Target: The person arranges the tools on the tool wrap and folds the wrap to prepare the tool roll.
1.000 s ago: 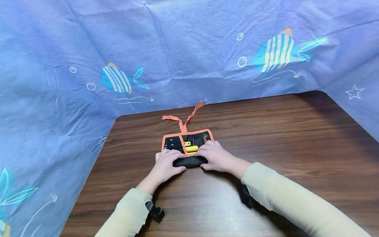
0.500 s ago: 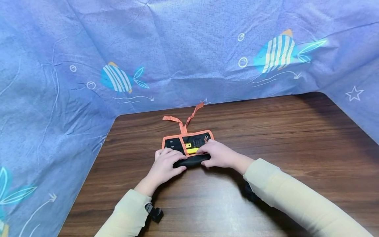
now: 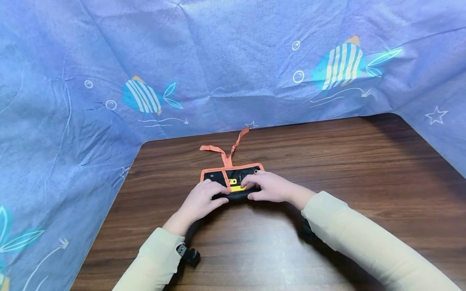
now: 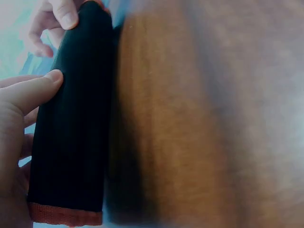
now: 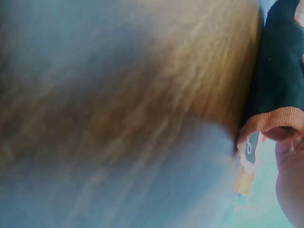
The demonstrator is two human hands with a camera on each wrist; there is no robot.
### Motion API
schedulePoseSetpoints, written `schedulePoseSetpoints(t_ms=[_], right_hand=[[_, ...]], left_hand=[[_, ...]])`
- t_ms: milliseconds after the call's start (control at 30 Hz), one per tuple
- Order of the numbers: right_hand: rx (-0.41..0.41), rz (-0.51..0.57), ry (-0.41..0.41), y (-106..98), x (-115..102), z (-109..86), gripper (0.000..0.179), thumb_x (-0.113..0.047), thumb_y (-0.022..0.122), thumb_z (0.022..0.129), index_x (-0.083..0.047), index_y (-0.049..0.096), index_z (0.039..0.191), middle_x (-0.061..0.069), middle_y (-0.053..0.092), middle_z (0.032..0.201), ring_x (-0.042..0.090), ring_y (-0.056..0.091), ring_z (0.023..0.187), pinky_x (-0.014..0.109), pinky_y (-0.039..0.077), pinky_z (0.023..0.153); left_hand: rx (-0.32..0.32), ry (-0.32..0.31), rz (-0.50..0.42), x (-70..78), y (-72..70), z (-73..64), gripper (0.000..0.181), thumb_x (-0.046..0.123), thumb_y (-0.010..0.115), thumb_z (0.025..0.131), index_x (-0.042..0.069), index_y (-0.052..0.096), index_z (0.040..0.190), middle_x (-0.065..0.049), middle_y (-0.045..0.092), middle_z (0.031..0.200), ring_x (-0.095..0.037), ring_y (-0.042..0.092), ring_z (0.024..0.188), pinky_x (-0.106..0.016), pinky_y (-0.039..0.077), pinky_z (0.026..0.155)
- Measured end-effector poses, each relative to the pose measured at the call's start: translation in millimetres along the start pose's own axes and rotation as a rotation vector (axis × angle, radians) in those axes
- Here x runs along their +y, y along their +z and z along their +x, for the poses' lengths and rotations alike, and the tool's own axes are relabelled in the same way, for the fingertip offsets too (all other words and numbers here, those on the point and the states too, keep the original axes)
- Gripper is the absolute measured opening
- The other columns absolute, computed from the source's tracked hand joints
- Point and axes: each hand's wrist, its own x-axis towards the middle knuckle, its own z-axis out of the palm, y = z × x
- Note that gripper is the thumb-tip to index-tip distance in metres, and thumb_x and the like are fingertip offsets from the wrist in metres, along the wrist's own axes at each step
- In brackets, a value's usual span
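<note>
A black fabric tool roll [image 3: 215, 176] with orange edging lies on the table, its near side rolled up into a thick tube. Yellow pieces [image 3: 238, 188] show in the flat part, next to an orange band. My left hand [image 3: 204, 200] grips the left part of the tube, thumb on the near side. On the right part, my right hand [image 3: 271, 186] holds it with bent fingers and the thumb below. The left wrist view shows the smooth black tube [image 4: 76, 114] with an orange end. In the right wrist view, the tube's orange-edged end [image 5: 275, 118] looks hollow.
Two orange tie straps [image 3: 238, 142] stretch from the far edge of the tool roll toward the back of the wooden table [image 3: 346, 161]. A blue cloth [image 3: 233, 60] printed with fish hangs behind and beside the table.
Both hands have shifted slightly away from the body with the tube. Less of the flat, printed part shows now. The far edge has come slightly nearer, while the strap ends have hardly moved.
</note>
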Motion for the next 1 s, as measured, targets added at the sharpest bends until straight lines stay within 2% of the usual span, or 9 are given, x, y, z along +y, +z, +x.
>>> schedulePoseSetpoints(t_ms=[233, 533, 733, 1000], right_hand=[[-0.016, 0.023, -0.041, -4, 3, 0.7, 0.017, -0.022, 0.061, 0.090, -0.022, 0.063, 0.107, -0.009, 0.064, 0.104, 0.013, 0.053, 0.097, 0.036, 0.043, 0.083], [-0.026, 0.096, -0.008, -5, 11, 5.7, 0.014, -0.020, 0.057, 0.092, -0.021, 0.064, 0.105, -0.007, 0.064, 0.104, 0.010, 0.058, 0.099, 0.037, 0.044, 0.087], [-0.006, 0.122, 0.034, -6, 13, 5.6, 0.015, -0.021, 0.056, 0.093, -0.022, 0.064, 0.106, -0.007, 0.062, 0.104, 0.011, 0.057, 0.088, 0.036, 0.044, 0.081], [0.010, 0.166, 0.071, -3, 16, 7.4, 0.018, -0.023, 0.054, 0.095, -0.023, 0.063, 0.111, -0.006, 0.061, 0.112, 0.014, 0.055, 0.105, 0.040, 0.042, 0.089]], left_hand=[[-0.071, -0.017, -0.104, -6.2, -5.8, 9.3, 0.014, 0.023, 0.068, 0.087, 0.018, 0.071, 0.099, 0.008, 0.066, 0.097, -0.013, 0.057, 0.093, -0.036, 0.044, 0.083], [-0.170, -0.133, -0.178, -12.8, -7.2, 20.1, 0.022, 0.027, 0.063, 0.090, 0.016, 0.066, 0.109, 0.004, 0.065, 0.101, -0.016, 0.058, 0.099, -0.041, 0.044, 0.089], [-0.191, -0.115, -0.232, -19.5, -8.0, 26.2, 0.018, 0.023, 0.062, 0.091, 0.016, 0.066, 0.108, 0.003, 0.065, 0.101, -0.014, 0.058, 0.097, -0.039, 0.044, 0.086], [-0.230, -0.159, -0.339, -29.0, -7.6, 30.5, 0.011, 0.023, 0.063, 0.090, 0.021, 0.068, 0.101, 0.010, 0.064, 0.094, -0.011, 0.055, 0.089, -0.035, 0.043, 0.081]])
